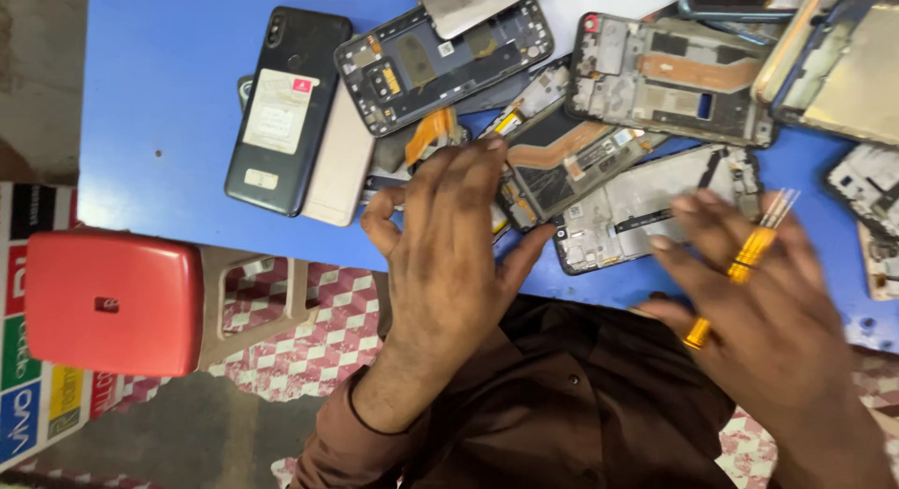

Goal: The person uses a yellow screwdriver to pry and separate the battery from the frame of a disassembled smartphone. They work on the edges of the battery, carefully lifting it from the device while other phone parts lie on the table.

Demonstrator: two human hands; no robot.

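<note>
My left hand (449, 255) rests fingers spread on a pile of opened phone frames (562, 161) at the near edge of the blue table (159, 105); its fingertips touch a frame with an orange flex strip (431, 133). My right hand (758, 302) hovers blurred over a grey phone frame (627, 213) and grips a thin yellow-handled screwdriver (744, 259), tip pointing up and right. A dark phone back with a white sticker (286, 105) lies left of the pile, on top of a pale pink phone (342, 166).
More stripped phone frames (670, 77) and a gold-edged back cover (843, 67) crowd the table's far right. A red plastic stool (108, 302) and a beige stool (253, 297) stand on the floor to the left, beside a colourful printed board (28, 395).
</note>
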